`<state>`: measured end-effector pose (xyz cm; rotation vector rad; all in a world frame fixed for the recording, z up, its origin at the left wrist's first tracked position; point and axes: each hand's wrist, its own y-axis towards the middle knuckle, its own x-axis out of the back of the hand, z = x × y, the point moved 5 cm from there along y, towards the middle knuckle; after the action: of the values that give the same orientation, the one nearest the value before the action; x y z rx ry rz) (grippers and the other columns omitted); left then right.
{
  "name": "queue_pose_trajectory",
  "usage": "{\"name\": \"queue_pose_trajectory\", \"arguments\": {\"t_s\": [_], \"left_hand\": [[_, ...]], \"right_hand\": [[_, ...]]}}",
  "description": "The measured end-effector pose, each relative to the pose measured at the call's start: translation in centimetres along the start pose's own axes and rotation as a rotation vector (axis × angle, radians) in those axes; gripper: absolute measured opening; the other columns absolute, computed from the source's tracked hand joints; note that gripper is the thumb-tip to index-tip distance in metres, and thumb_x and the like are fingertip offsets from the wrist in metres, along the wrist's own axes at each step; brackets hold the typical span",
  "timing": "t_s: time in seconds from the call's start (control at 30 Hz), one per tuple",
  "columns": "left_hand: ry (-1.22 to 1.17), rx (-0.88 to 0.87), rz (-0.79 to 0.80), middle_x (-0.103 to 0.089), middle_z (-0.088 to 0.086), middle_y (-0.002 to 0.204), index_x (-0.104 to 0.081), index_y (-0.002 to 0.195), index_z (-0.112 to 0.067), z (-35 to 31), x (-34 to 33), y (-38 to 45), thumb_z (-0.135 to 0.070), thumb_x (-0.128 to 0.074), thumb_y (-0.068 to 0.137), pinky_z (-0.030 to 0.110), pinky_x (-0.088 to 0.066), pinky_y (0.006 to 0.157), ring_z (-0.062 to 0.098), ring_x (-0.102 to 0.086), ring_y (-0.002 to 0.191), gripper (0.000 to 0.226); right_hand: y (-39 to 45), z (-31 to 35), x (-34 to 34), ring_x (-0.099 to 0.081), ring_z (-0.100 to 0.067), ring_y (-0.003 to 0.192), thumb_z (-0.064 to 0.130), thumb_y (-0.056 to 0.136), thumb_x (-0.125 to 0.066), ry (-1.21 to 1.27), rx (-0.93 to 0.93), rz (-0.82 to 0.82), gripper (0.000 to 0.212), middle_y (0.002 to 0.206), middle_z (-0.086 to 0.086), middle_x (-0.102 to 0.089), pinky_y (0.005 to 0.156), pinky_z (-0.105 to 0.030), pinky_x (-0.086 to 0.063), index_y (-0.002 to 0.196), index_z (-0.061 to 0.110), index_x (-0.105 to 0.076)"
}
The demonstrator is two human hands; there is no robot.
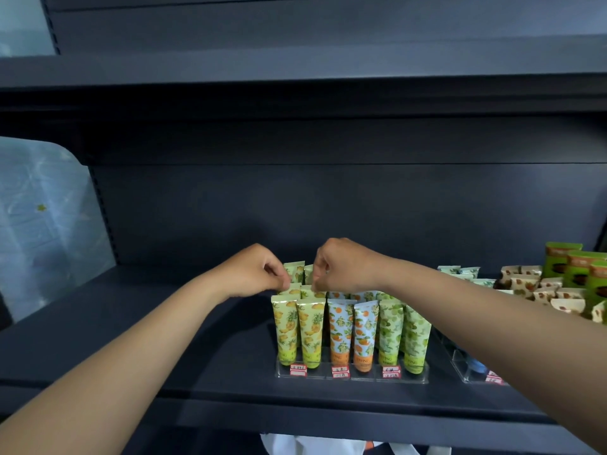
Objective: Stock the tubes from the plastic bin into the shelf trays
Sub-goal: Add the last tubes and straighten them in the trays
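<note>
A clear shelf tray (351,377) on the dark shelf holds upright tubes in rows: yellow pineapple tubes (297,330) at left, orange-print tubes (353,333) in the middle, green tubes (404,336) at right. My left hand (254,270) pinches the top of a yellow tube (294,271) in the back of the left column. Beside it, my right hand (345,266) pinches the top of the neighbouring back tube (308,274). The plastic bin is out of view.
A second clear tray (473,372) with a blue-capped tube stands to the right, partly behind my right forearm. Farther right are pale tubes (460,272), patterned small boxes (538,287) and green boxes (578,267). The shelf edge (230,399) runs across the front; another shelf hangs overhead.
</note>
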<state>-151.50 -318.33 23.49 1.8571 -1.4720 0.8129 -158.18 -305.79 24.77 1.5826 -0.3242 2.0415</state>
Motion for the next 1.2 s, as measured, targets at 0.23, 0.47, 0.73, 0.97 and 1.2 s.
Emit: {"name": "queue_pose_trajectory", "arguments": {"t_s": [0.23,0.47,0.73,0.97,1.2], "left_hand": [[-0.012,0.011,0.015,-0.067,-0.02,0.076,-0.076,0.083,-0.018,0.0,0.0,0.4,-0.02,-0.07,0.082,0.009,-0.04,0.072,-0.006,-0.06,0.08,0.006],[-0.003,0.055,-0.085,-0.072,-0.006,0.091,-0.076,0.076,-0.015,0.4,0.9,1.5,-0.026,-0.067,0.084,0.024,-0.046,0.082,0.008,-0.062,0.093,0.016],[0.092,0.124,-0.02,-0.073,-0.001,0.091,-0.077,0.078,-0.015,0.4,0.1,3.4,-0.033,-0.074,0.077,0.028,-0.047,0.088,0.01,-0.062,0.094,0.019],[0.086,0.119,-0.007,-0.073,-0.001,0.091,-0.077,0.082,-0.012,0.3,-0.2,3.8,-0.017,-0.074,0.076,0.025,-0.046,0.088,0.011,-0.063,0.095,0.008],[0.07,0.08,-0.023,-0.068,-0.012,0.075,-0.076,0.08,-0.014,0.5,-0.4,3.9,-0.013,-0.071,0.079,0.019,-0.041,0.079,0.004,-0.06,0.084,0.006]], "right_hand": [[0.0,-0.3,0.2,-0.063,-0.012,0.091,0.025,0.082,-0.07,0.024,0.001,0.01,0.018,0.097,0.0,-0.07,0.075,-0.024,-0.049,0.088,0.009,-0.074],[0.8,-0.8,1.6,-0.063,-0.008,0.081,0.016,0.083,-0.067,0.068,-0.017,-0.068,0.012,0.093,0.002,-0.072,0.07,-0.021,-0.051,0.084,0.007,-0.075],[2.1,-1.2,0.8,-0.065,-0.014,0.09,0.02,0.083,-0.068,0.019,-0.05,-0.017,0.014,0.096,-0.001,-0.072,0.081,-0.028,-0.053,0.09,0.01,-0.075],[2.7,-0.9,0.4,-0.061,-0.009,0.083,0.019,0.083,-0.069,0.015,-0.049,0.0,0.01,0.096,0.002,-0.071,0.073,-0.022,-0.046,0.089,0.014,-0.074],[2.5,-0.9,0.2,-0.064,-0.014,0.085,0.02,0.082,-0.07,0.022,-0.059,0.014,0.013,0.095,0.0,-0.071,0.073,-0.025,-0.05,0.09,0.01,-0.073]]}}
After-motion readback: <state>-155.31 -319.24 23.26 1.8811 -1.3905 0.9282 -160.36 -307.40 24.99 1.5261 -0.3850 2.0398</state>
